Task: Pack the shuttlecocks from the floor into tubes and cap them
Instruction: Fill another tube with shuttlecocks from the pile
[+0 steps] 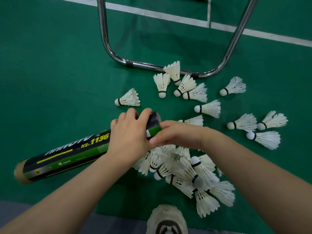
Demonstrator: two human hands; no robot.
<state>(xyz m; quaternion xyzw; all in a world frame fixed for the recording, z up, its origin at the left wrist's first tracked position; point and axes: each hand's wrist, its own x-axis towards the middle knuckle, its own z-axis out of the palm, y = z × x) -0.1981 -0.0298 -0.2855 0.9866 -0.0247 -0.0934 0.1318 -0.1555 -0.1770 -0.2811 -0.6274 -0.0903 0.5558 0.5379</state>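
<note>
Left hand (128, 139) is gripping the tube (67, 157) near its mouth; right hand (175, 132) is curling at the rim, hold undeterminable. Shuttlecocks (185, 173) are lying on the floor (50, 81): light, fragile feathers, likely best taken by the cork.

A single wide-angle view from the person's head looks steeply down and slightly forward at the green floor (59, 73). It is close above the left hand (130, 137) and right hand (177, 134) at mid-frame. A shoe (167, 220) marks the bottom edge, and court lines (152, 13) run across the top.
</note>
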